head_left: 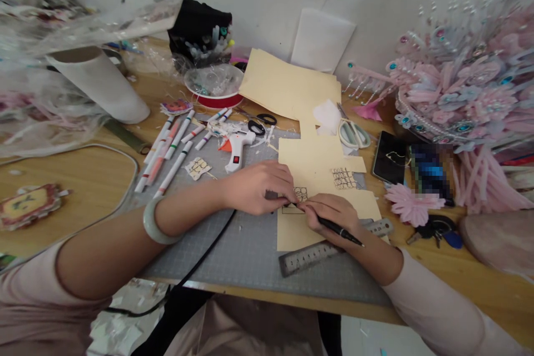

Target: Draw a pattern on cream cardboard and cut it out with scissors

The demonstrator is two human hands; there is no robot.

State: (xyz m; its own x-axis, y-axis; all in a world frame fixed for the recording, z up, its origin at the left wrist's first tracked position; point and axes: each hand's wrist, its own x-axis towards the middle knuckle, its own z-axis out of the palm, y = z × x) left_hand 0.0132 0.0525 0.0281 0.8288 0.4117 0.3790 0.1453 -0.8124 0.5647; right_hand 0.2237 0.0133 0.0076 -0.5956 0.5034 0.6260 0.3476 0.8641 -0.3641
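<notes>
My right hand (334, 217) is closed around a black pen (340, 231), which slants down to the right out of my grip. Its other end is hidden between my fingertips. My left hand (262, 186) meets the right one there, its thumb and fingers pinched together on something dark that I cannot make out. Beneath both hands lies a cream card sheet (287, 236) with a drawn box and round loops (300, 194) in black line. More black loops (344, 178) are drawn to the right. A steel ruler (304, 256) passes under my right wrist.
Left on the grey cutting mat (233, 250) are several markers (173, 169), a white glue gun (237, 147) and black scissors (261, 122). White-handled scissors (352, 133), a phone (390, 156), keys (436, 228) and pink beaded decorations (463, 89) are on the right. Cream card (292, 86) lies behind.
</notes>
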